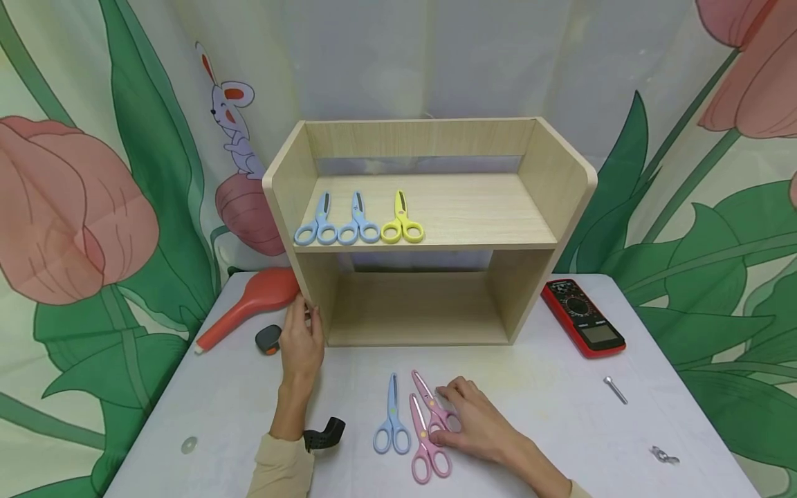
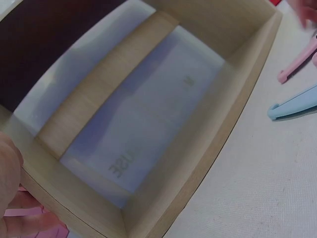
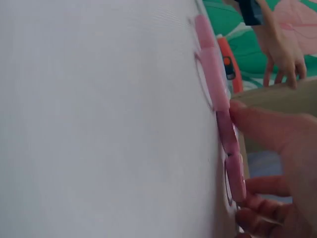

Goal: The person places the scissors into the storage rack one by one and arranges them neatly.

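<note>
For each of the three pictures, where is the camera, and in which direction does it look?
Head: high, looking forward and down at the wooden two-tier shelf; both hands show.
Left wrist: by the left hand, facing into the shelf's lower opening; a thumb shows.
Right wrist: low over the white table, along the pink plastic scissors; right fingers touch them.
Shared: these scissors, the shelf.

A white table carried a wooden shelf unit at its back edge, three scissors on the upper board. Three more scissors lay near the front edge; a red multimeter sat toward the right edge.
</note>
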Tool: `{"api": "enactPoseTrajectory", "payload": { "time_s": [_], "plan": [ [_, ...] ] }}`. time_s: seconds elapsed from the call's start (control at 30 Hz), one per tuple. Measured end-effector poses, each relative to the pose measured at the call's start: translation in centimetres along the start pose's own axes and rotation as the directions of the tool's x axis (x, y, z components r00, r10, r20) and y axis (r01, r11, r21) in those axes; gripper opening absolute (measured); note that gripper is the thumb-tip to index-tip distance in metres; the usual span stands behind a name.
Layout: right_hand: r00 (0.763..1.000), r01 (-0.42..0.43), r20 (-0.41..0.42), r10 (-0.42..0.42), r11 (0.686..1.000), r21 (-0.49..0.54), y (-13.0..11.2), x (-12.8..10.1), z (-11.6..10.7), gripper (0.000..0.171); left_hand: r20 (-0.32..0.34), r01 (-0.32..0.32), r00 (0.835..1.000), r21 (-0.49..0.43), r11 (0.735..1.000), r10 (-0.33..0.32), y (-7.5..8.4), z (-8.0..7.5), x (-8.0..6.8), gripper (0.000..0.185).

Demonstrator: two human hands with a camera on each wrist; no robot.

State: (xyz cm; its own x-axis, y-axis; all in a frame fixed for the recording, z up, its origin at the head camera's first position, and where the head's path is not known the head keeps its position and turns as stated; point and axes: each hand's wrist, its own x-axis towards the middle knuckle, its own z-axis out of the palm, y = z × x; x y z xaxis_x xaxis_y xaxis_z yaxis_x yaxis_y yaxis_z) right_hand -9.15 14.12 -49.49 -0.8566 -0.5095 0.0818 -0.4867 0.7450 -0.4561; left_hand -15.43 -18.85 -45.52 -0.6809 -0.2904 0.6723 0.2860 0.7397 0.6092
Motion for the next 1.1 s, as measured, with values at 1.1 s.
{"api": "enactPoseTrajectory", "payload": {
  "time_s": [1.1],
  "plan": [
    [0.856, 0.275, -0.434, -0.28, 0.958, -0.076, -1.1, 1.2, -5.1, 0.031, -0.006, 0.003, 1.0, -0.009, 1.0, -0.003, -0.1, 0.1, -0.2, 0.034]
  ]
}}
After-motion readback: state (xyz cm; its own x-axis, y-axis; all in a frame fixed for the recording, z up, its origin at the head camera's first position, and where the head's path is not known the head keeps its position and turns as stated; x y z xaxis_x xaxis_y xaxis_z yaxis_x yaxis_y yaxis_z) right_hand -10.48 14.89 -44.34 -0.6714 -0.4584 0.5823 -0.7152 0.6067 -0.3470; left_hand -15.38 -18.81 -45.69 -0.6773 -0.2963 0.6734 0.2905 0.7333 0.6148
